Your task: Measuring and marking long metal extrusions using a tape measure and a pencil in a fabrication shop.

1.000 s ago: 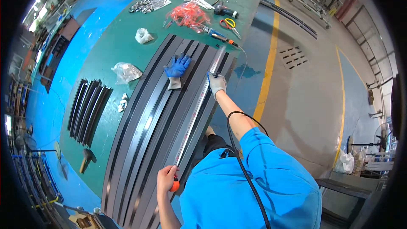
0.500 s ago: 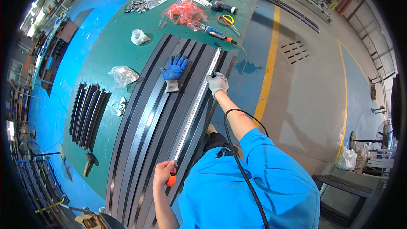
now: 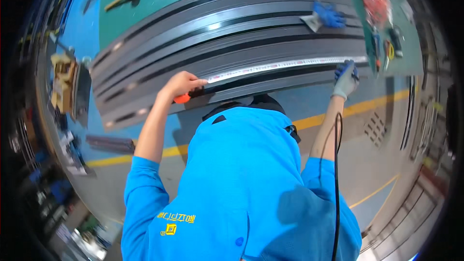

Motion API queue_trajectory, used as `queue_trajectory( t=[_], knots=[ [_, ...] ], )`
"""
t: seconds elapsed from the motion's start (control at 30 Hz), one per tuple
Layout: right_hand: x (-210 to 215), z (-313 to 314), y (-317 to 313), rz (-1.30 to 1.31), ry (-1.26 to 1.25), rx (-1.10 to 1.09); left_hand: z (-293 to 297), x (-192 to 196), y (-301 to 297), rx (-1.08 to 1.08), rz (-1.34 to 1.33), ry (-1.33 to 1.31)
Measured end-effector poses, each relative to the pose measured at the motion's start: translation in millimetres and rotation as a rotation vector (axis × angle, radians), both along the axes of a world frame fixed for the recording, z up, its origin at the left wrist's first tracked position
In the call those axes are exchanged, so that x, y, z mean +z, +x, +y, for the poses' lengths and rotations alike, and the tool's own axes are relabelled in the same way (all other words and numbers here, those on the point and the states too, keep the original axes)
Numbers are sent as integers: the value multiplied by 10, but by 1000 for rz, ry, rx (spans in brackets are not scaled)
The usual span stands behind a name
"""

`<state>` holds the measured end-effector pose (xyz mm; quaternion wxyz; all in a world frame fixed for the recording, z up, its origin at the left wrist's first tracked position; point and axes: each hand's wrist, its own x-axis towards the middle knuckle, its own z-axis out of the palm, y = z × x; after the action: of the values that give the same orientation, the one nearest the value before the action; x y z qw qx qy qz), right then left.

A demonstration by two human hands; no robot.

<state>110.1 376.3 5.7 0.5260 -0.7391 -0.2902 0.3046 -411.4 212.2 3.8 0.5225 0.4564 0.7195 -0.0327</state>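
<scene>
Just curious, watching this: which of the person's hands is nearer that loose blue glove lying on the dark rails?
Right. The gloved right hand sits just below the blue glove; the bare left hand is far along the tape measure.

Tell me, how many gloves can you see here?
2. One grey-and-blue glove is worn on the right hand, pressing the tape measure's far end. One blue glove lies loose on the dark rails farther back. The left hand is bare. Others may be hidden.
</scene>
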Motion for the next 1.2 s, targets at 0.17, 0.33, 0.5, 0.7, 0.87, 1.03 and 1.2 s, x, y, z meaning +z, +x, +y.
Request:
queue_trajectory(
  t=[0.17,0.33,0.5,0.7,0.87,1.03,1.2],
  knots=[
    [-51,-404,-1176,47,52,439,-517,86,-439,60,218,-42],
    [-3,-914,-2350,445,-213,1056,-553,88,-489,-30,331,-17],
    [-244,-1047,-2990,411,-302,1246,-491,56,-491,-70,369,-20],
    [-255,-1110,-3113,43,-390,1292,-545,13,-525,-38,308,-45],
    [-316,-1085,-3121,78,-512,1183,-569,-27,-544,-51,291,-27],
    [-359,-1013,-3095,93,-529,1178,-560,-19,-570,-74,275,-22],
    [-309,-985,-3111,115,-538,1156,-566,6,-592,-85,254,-47]
  ],
)
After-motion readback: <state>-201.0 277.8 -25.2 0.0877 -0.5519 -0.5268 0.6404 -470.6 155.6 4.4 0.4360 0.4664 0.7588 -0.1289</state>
